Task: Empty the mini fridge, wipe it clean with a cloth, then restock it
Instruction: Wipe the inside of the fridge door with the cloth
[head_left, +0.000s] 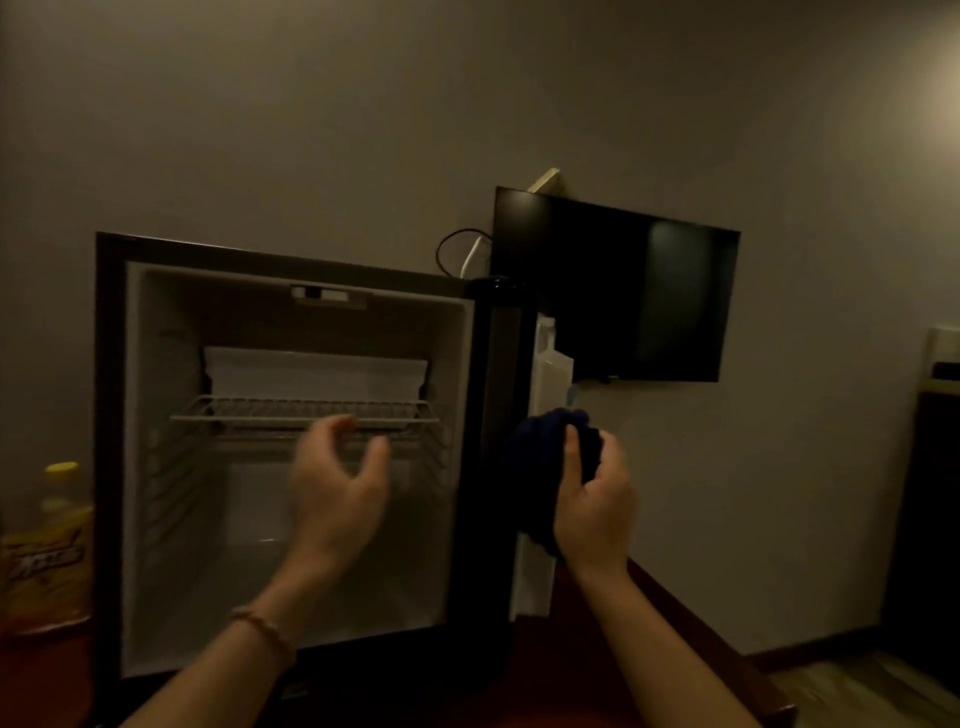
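Holding a dark blue cloth (550, 447) bunched up, the right hand (592, 499) waits beside the open mini fridge (109, 467), while the left hand (337, 483) reaches in with loose fingers, holding nothing.

Bottle (49, 545) left of fridge (109, 467), television (623, 291) behind right

The mini fridge (111, 467) stands open at the front; only a wire shelf (304, 410) crosses its cavity, with open space below it.
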